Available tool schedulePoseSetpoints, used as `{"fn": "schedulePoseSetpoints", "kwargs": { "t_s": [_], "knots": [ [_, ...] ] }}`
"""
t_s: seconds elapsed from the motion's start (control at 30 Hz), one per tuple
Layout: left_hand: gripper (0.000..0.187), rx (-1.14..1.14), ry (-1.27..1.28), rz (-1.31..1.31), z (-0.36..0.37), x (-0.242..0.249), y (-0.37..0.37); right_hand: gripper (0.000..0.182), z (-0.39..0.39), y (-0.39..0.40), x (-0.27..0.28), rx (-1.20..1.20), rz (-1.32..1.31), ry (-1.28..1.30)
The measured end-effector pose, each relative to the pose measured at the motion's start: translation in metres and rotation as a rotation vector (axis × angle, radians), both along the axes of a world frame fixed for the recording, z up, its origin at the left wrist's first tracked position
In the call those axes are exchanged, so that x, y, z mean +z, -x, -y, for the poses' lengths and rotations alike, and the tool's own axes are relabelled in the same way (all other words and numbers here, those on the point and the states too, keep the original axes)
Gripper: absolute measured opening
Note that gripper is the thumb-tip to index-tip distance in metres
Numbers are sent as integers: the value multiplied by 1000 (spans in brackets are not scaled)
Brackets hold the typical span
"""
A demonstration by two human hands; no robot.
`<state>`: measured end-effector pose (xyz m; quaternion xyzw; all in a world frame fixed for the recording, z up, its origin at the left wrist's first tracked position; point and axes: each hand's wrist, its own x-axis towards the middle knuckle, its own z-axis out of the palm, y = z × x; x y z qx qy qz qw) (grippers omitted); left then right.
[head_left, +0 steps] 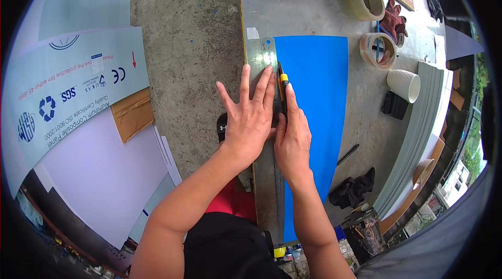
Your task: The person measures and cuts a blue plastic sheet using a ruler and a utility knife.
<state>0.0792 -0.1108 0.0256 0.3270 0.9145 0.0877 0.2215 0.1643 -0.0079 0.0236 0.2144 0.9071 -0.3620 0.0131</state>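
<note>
A long metal ruler [269, 49] lies lengthwise along the left edge of a blue sheet [319, 101] on the worktable. My left hand [244, 118] is spread flat, its fingertips pressing down on the ruler near the table's left edge. In my right hand [294, 138] is a black and yellow utility knife [284, 78], pointing away from me. The index finger stretches along the knife's body. Its tip rests beside the ruler's right edge, over the blue sheet. The right thumb is close to the left hand.
Tape rolls [365, 2], a red-and-dark glove [393, 20], a white cup [403, 85] and a black case [394, 105] stand right of the sheet. A dark cloth [353, 189] lies nearer me. Stacked panels [418, 138] line the right; printed composite panels [78, 85] lean at left.
</note>
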Motion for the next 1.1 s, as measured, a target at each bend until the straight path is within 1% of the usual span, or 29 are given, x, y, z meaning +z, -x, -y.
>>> {"fn": "schedulePoseSetpoints", "kwargs": {
  "t_s": [0.1,0.17,0.4,0.5,0.57,0.7,0.77,0.97,1.1],
  "knots": [
    [106,0,-2,-3,0,0,0,70,0,2,3,5,-2,6],
    [104,10,-18,-21,0,-2,-1,70,0,3,5,30,7,-37],
    [105,11,-24,-78,0,-5,-5,69,0,8,17,41,50,-49],
    [109,4,-23,-70,0,-7,-5,70,0,5,22,43,71,-59],
    [118,16,-26,-111,0,-10,-6,71,2,-3,22,59,80,-81],
    [123,41,-47,-18,-1,-4,-5,73,4,-30,27,56,101,-83],
    [130,48,-52,-49,-1,-7,-7,74,7,-48,31,59,150,-66],
    [131,9,-14,-94,0,-15,-8,75,17,-117,39,68,196,-83],
    [132,-2,-13,-134,1,-25,-9,74,26,-164,47,50,220,-47]
  ]
}}
